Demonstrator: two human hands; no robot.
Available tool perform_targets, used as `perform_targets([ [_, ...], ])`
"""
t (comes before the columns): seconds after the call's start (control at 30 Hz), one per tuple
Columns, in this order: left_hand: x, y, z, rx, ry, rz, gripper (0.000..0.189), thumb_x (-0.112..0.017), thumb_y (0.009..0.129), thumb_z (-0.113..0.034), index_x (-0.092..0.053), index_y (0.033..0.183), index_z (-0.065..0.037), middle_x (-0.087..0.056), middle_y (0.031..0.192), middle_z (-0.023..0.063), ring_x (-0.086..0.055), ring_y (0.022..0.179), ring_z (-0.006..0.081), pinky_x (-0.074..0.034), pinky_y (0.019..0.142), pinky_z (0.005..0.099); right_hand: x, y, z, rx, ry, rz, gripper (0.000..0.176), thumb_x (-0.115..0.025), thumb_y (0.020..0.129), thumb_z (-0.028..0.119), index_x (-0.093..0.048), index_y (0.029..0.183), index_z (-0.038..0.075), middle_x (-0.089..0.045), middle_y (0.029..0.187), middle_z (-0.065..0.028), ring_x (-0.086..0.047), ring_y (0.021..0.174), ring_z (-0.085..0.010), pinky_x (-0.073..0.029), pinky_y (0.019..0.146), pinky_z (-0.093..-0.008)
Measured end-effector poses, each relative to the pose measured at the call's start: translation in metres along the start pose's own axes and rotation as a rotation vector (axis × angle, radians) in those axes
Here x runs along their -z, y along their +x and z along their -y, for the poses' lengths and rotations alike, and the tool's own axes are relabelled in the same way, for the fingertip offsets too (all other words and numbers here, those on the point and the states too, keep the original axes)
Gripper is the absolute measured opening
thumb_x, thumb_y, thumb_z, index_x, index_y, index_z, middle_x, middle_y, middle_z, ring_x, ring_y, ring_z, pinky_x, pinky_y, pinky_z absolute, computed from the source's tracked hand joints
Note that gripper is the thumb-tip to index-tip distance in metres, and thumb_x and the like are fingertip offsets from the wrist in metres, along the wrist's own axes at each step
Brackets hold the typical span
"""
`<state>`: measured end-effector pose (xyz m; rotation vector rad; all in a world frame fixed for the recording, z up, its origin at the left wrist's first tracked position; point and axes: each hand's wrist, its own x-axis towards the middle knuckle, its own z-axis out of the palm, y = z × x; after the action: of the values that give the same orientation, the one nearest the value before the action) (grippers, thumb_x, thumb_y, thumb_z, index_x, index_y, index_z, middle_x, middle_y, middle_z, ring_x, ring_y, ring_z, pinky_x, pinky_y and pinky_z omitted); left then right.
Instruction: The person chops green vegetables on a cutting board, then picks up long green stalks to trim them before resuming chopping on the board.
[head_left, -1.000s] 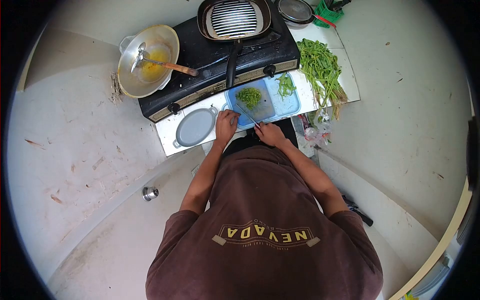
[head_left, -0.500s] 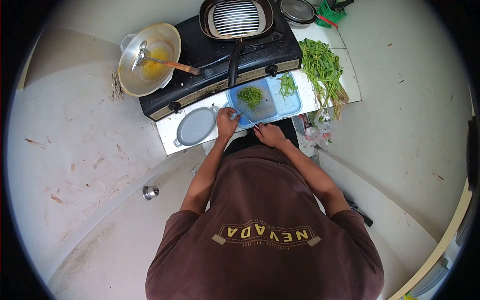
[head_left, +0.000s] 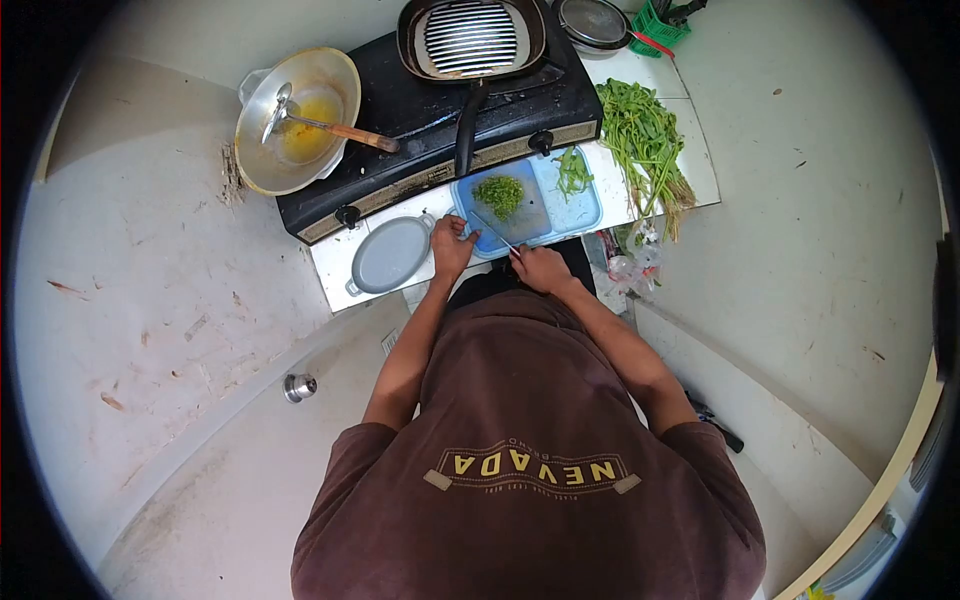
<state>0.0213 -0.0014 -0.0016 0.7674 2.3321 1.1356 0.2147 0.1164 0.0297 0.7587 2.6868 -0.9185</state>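
My right hand [head_left: 541,268] is closed around the handle of a knife [head_left: 496,232], whose blade points up and left over a blue two-part cutting board [head_left: 549,240]. At the board's front left corner, my left hand [head_left: 452,246] has its fingers curled, with the thumb and forefinger around the rim. Finely chopped green leaves [head_left: 498,196] lie heaped on the darker left part, beyond the blade. A few uncut leaves [head_left: 573,172] rest in the lighter right part. Left of my left hand is a grey oval dish [head_left: 391,254] with small side handles.
Behind the board stands a black stove [head_left: 420,120] with a ridged grill pan [head_left: 472,40], its handle reaching toward me. A wok [head_left: 258,165] holding a ladle [head_left: 345,130] is at left. Leafy greens with roots [head_left: 645,140], a plastic bag [head_left: 640,262], and a green basket [head_left: 655,30] are at right.
The knife blade has turned slightly, and its tip has shifted a little. Both hands stay almost in place, and the heap of chopped leaves looks the same.
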Motion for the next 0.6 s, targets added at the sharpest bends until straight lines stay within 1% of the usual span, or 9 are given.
perform_targets([
  [0.07,0.0,0.0,0.003,-0.013,0.005,-0.006,0.036,-0.089,0.069,-0.009,-0.063,0.093,0.0,-0.065,0.088,0.0128,-0.066,0.08,0.0265,-0.055,0.076,0.0386,0.003,0.002,0.002,-0.01,-0.002,0.038,0.043,-0.051,0.102,0.039,-0.066,0.102,-0.001,-0.071,0.082,-0.0257,-0.071,0.078,-0.0457,-0.056,0.073,-0.0579],
  [0.17,0.0,0.0,0.001,-0.012,0.003,-0.009,0.036,-0.089,0.069,-0.009,-0.063,0.093,0.0,-0.065,0.088,0.0126,-0.066,0.08,0.0263,-0.055,0.076,0.0383,-0.003,0.002,0.0,0.048,-0.029,-0.024,0.042,-0.053,0.101,0.038,-0.065,0.097,-0.002,-0.068,0.073,-0.0255,-0.069,0.07,-0.0449,-0.056,0.066,-0.0558],
  [0.27,0.001,0.0,0.0,-0.004,-0.007,-0.007,0.036,-0.089,0.069,-0.009,-0.063,0.093,0.0,-0.065,0.088,0.0128,-0.066,0.08,0.0263,-0.055,0.076,0.0383,0.0,0.001,0.004,0.066,-0.036,-0.006,0.041,-0.054,0.101,0.036,-0.065,0.096,-0.003,-0.069,0.073,-0.0249,-0.07,0.07,-0.044,-0.056,0.066,-0.0549],
  [0.37,-0.001,0.0,0.004,-0.016,0.009,-0.011,0.036,-0.089,0.069,-0.009,-0.063,0.093,0.0,-0.065,0.088,0.0129,-0.066,0.081,0.0263,-0.055,0.076,0.0383,0.005,0.004,0.01,0.041,-0.007,0.056,0.042,-0.052,0.101,0.036,-0.065,0.098,-0.004,-0.071,0.081,-0.0257,-0.071,0.078,-0.0444,-0.057,0.072,-0.0557],
  [0.47,-0.002,0.0,0.002,-0.008,0.022,-0.006,0.036,-0.089,0.069,-0.008,-0.064,0.094,0.001,-0.065,0.088,0.0129,-0.065,0.081,0.0262,-0.055,0.076,0.0384,0.001,0.011,0.011,0.042,-0.023,0.054,0.041,-0.052,0.101,0.035,-0.065,0.098,-0.004,-0.071,0.08,-0.0253,-0.072,0.078,-0.044,-0.057,0.072,-0.0548],
  [0.57,0.003,-0.001,-0.004,-0.009,0.016,-0.005,0.037,-0.089,0.07,-0.008,-0.064,0.094,0.001,-0.065,0.088,0.0129,-0.065,0.08,0.0263,-0.055,0.076,0.0388,-0.005,0.008,0.006,0.046,-0.024,-0.002,0.04,-0.055,0.101,0.035,-0.064,0.096,-0.004,-0.07,0.076,-0.0238,-0.07,0.073,-0.0429,-0.057,0.067,-0.0539],
  [0.6,0.003,-0.002,-0.004,-0.012,0.01,-0.006,0.037,-0.089,0.07,-0.008,-0.064,0.094,0.001,-0.065,0.088,0.0129,-0.065,0.08,0.0264,-0.055,0.076,0.0389,-0.006,0.006,0.005,0.031,-0.03,0.0,0.04,-0.055,0.101,0.035,-0.064,0.096,-0.003,-0.07,0.076,-0.0237,-0.07,0.073,-0.0429,-0.057,0.067,-0.0539],
])
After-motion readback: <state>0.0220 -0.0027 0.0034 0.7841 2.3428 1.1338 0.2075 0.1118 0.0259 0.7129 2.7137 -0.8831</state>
